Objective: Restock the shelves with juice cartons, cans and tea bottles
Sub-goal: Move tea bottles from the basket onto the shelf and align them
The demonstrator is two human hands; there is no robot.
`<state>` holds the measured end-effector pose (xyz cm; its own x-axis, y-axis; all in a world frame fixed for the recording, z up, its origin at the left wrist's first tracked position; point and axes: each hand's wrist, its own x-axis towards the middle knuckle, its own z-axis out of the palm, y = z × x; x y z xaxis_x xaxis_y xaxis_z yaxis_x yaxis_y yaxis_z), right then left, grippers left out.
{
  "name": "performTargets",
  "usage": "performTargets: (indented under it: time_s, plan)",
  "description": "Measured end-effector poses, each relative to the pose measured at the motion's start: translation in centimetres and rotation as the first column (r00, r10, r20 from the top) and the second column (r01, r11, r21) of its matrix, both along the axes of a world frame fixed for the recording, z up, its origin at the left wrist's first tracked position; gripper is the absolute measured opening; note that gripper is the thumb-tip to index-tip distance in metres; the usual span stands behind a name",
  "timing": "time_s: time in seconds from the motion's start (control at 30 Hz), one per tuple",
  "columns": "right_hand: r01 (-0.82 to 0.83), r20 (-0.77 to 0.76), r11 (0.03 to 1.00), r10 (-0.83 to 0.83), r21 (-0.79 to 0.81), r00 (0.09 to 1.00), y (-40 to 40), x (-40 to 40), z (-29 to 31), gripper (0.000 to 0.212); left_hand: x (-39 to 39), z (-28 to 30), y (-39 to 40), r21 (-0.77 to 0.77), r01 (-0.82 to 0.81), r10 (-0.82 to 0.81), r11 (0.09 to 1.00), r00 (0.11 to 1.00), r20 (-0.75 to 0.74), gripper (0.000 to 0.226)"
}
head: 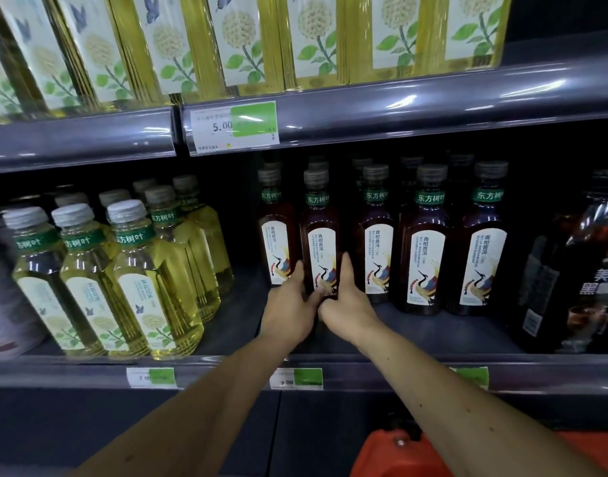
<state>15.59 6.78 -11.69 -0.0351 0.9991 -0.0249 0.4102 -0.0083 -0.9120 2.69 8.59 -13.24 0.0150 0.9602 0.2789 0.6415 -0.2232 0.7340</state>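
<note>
Dark tea bottle point(319, 235) with a crane on its label stands upright on the middle shelf point(433, 333), clasped low between both hands. The left hand point(290, 304) wraps its fingers round the bottle's left side, and the right hand point(347, 302) curls round the right side with the thumb pointing up along the label; the two hands touch each other below the bottle's base. Just left of it stands another dark bottle point(274, 232), farther back. To the right, a row of matching dark bottles point(429, 242) stands at the shelf front. Well left, yellow tea bottles point(137, 277) lean in rows. A large dark jug point(578, 270) sits at far right. An orange basket point(385, 456) shows below the arms.
</note>
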Motion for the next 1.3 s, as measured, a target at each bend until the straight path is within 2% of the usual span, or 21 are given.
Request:
performTargets:
  time_s: [0.13,0.23,0.33,0.43,0.5,0.57,0.63,0.73,0.87,0.93,1.0,1.07,1.13,1.2,1.3]
  plan:
    - [-0.031,-0.021,0.999,0.03,-0.035,0.999,-0.7,1.1,0.7,0.104,0.5,0.4,-0.2,-0.001,-0.01,0.009,1.0,0.996,-0.088,0.063]
    - [-0.041,-0.042,0.999,0.041,-0.001,0.998,-1.3,2.5,1.0,0.101,1.2,1.2,-1.1,0.014,-0.077,0.078,0.997,0.994,-0.08,0.072]
    - [-0.02,-0.041,0.998,0.022,0.067,0.999,-2.3,4.7,1.7,0.094,2.8,2.5,-2.3,0.201,-0.129,0.15,0.971,0.984,-0.095,0.063]
    - [0.048,-0.025,0.99,-0.046,0.133,0.999,-3.5,7.7,2.6,0.082,5.0,4.2,-3.5,0.329,-0.184,0.245,0.926,0.957,-0.156,0.066]
    - [0.095,0.006,0.982,-0.098,0.165,0.995,-4.4,10.0,3.3,0.074,6.8,5.2,-3.9,0.352,-0.124,0.189,0.928,0.969,-0.159,0.061]
    - [0.14,0.052,0.976,-0.15,0.168,0.987,-5.2,12.2,4.2,0.068,8.8,6.2,-4.2,0.382,0.005,0.083,0.924,0.973,-0.214,0.054]
    - [0.17,0.064,0.974,-0.181,0.148,0.981,-5.9,14.1,5.3,0.064,11.0,7.3,-4.4,0.406,0.142,-0.029,0.903,0.962,-0.273,0.049]
    - [0.18,0.12,0.974,-0.197,0.139,0.973,-7.0,16.1,7.5,0.061,14.5,9.8,-4.5,0.424,0.261,-0.131,0.867,0.941,-0.313,0.044]
    - [0.266,0.205,0.927,-0.323,0.264,0.924,-8.1,18.0,11.8,0.037,18.3,14.0,-4.1,0.382,0.288,-0.169,0.878,0.934,-0.316,0.05]
    - [0.286,0.232,0.902,-0.368,0.322,0.9,-8.0,18.0,13.2,0.039,19.3,15.1,-3.6,0.352,0.27,-0.148,0.896,0.93,-0.337,0.049]
    - [0.252,0.301,0.901,-0.365,0.353,0.881,-7.5,17.4,13.6,0.043,19.9,15.9,-2.8,0.354,0.276,-0.124,0.894,0.91,-0.395,0.039]
    - [0.232,0.37,0.898,-0.373,0.373,0.851,-6.3,16.9,13.7,0.048,20.2,17.1,-1.9,0.385,0.292,-0.083,0.875,0.875,-0.476,0.031]
    - [0.248,0.437,0.885,-0.418,0.395,0.796,-4.8,16.9,14.6,0.051,20.5,18.5,-1.2,0.389,0.339,-0.074,0.857,0.827,-0.557,0.034]
    - [0.248,0.55,0.88,-0.451,0.404,0.703,-3.2,17.4,16.2,0.045,20.7,19.7,-0.5,0.329,0.381,-0.095,0.864,0.765,-0.637,0.031]
    - [0.156,0.76,0.923,-0.378,0.351,0.528,-1.2,18.3,18.4,0.039,21.4,20.5,0.5,0.205,0.373,-0.146,0.905,0.725,-0.673,0.026]
